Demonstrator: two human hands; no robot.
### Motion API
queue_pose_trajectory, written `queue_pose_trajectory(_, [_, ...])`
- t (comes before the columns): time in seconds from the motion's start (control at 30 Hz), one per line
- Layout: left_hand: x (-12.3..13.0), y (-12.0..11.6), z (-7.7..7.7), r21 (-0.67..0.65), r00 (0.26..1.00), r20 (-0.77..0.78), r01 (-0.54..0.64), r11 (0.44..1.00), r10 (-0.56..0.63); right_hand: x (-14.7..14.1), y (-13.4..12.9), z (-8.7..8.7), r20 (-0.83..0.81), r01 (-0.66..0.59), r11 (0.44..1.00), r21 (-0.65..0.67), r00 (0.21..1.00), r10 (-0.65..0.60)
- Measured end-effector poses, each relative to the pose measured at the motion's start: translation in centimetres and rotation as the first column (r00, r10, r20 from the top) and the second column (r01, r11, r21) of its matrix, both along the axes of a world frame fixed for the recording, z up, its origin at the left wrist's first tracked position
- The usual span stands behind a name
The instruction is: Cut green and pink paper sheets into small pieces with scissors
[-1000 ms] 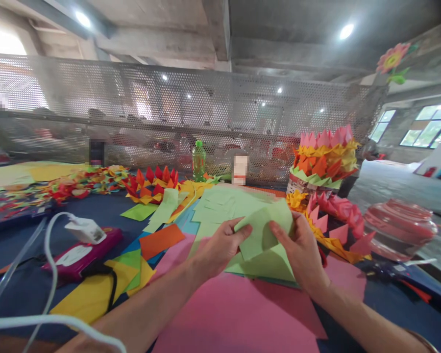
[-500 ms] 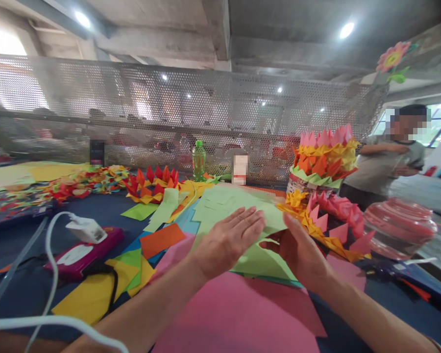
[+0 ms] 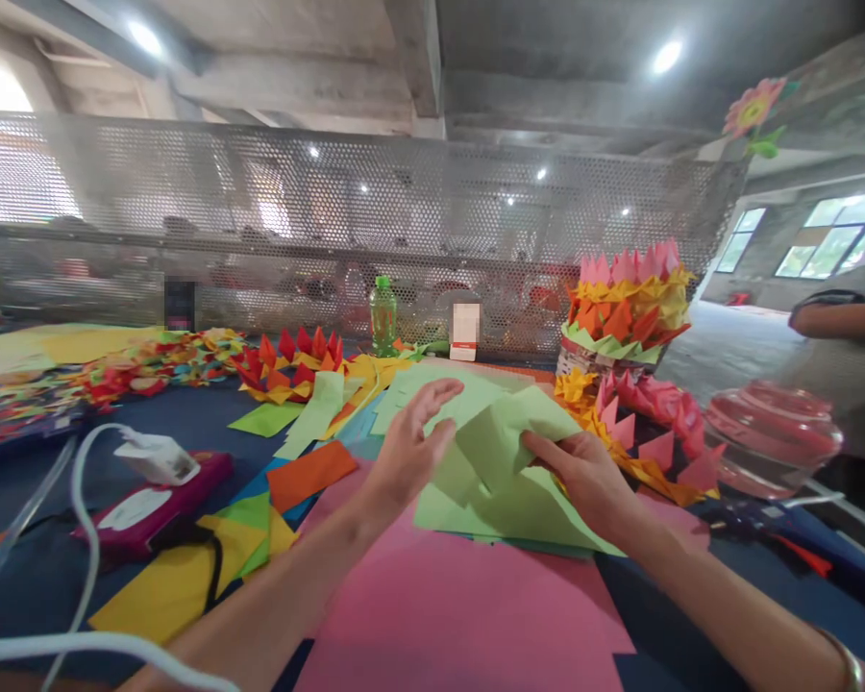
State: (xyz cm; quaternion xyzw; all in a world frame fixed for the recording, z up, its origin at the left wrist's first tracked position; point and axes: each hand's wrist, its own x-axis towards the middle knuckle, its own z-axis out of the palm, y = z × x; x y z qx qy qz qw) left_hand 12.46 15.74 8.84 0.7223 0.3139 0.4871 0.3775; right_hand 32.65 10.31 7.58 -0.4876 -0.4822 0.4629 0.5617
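Note:
A light green sheet of paper (image 3: 508, 432) is lifted and bent, pinched at its right side between the thumb and fingers of my right hand (image 3: 583, 471). My left hand (image 3: 412, 432) is raised just left of that sheet, its thumb and fingers apart and nothing in them. Beneath both hands lies a stack of green paper (image 3: 454, 509), spread out in uneven layers. Large pink paper (image 3: 468, 615) lies under the stack, nearer to me.
Left are a purple power strip (image 3: 151, 509) with a white charger (image 3: 160, 456) and cables. Folded paper flowers (image 3: 292, 365) stand behind; a tiered paper stack (image 3: 624, 308) and a lidded clear container (image 3: 771, 437) are right. A green bottle (image 3: 383, 317) stands at the back. A person (image 3: 851, 336) is at far right.
My right hand has lifted the green sheet off the stack. My left hand, flat on the paper before, has risen and moved left. The person at right has come nearer the frame's edge.

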Motion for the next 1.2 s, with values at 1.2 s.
queue_pose_trajectory(1.2, [2.0,0.2,-2.9,-0.382,0.924,0.266,0.362,0.850,-0.274,0.5,0.9,-1.9,0.722,-0.014,0.957,0.290,0.659,-0.209])
